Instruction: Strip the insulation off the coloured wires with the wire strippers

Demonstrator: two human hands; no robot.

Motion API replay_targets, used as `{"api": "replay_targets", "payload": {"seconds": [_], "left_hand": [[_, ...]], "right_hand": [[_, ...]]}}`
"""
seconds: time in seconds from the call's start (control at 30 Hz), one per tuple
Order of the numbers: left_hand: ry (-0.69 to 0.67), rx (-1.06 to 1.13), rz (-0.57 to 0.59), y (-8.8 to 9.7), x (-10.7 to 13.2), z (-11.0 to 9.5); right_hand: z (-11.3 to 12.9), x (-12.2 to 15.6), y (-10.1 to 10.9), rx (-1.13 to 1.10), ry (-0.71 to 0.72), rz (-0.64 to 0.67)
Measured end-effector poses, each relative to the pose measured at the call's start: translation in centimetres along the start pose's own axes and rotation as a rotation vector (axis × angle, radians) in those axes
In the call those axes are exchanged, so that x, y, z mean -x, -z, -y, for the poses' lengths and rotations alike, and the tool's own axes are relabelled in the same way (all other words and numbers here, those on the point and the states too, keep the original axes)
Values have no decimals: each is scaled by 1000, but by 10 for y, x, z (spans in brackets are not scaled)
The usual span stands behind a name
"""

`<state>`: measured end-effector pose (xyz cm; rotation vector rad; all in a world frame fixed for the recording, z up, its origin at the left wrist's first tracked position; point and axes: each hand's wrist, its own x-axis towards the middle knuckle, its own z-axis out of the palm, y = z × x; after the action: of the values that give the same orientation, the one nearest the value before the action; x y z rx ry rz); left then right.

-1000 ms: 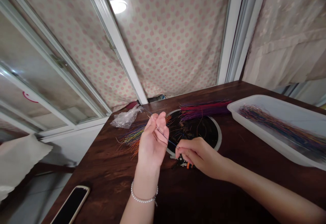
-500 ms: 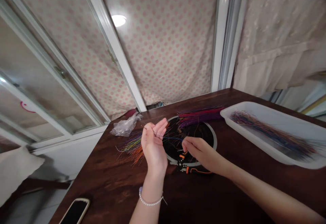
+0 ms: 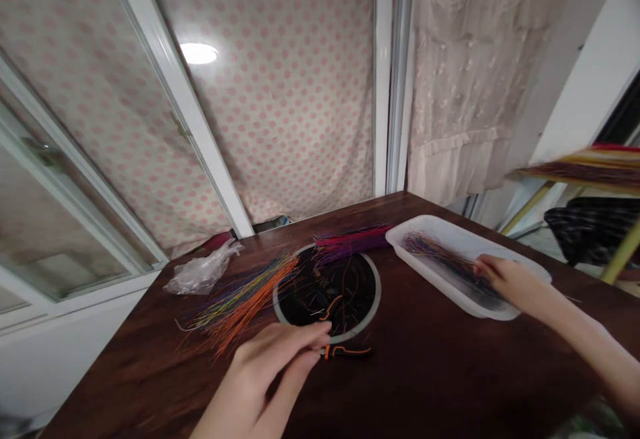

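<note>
the left hand (image 3: 265,376) hovers in a loose, narrow grip right at the orange-handled wire strippers (image 3: 346,352), at the edge of a round black mat (image 3: 325,299) on the dark wood tabletop (image 3: 425,386); whether it holds them i cannot tell. the right hand (image 3: 510,286) has its fingertips on the multicoloured wires (image 3: 440,259) in a white plastic tray (image 3: 450,222), its grip unclear. orange and rainbow wires (image 3: 240,309) lie left of the mat, red-purple wires (image 3: 350,242) at its far edge.
</note>
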<state>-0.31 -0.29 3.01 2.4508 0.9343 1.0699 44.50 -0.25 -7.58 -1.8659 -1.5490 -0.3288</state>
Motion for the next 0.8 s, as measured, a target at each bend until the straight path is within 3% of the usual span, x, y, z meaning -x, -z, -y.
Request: {"api": "replay_targets", "payload": {"seconds": [0.1, 0.23, 0.4, 0.6, 0.7, 0.8], "left_hand": [[-41, -22, 43, -3, 0, -5], [-5, -100, 56, -5, 17, 4], [130, -179, -51, -12, 60, 33], [369, -276, -233, -45, 109, 61], [445, -271, -275, -55, 119, 64], [487, -288, -362, -51, 123, 70]], "right_hand": [[-17, 1, -1, 80, -14, -8], [-9, 13, -2, 121, 19, -102], [32, 54, -23, -43, 217, -66], [101, 104, -73, -245, 433, 127], [125, 111, -93, -331, 544, 222], [137, 107, -109, -403, 629, 297]]}}
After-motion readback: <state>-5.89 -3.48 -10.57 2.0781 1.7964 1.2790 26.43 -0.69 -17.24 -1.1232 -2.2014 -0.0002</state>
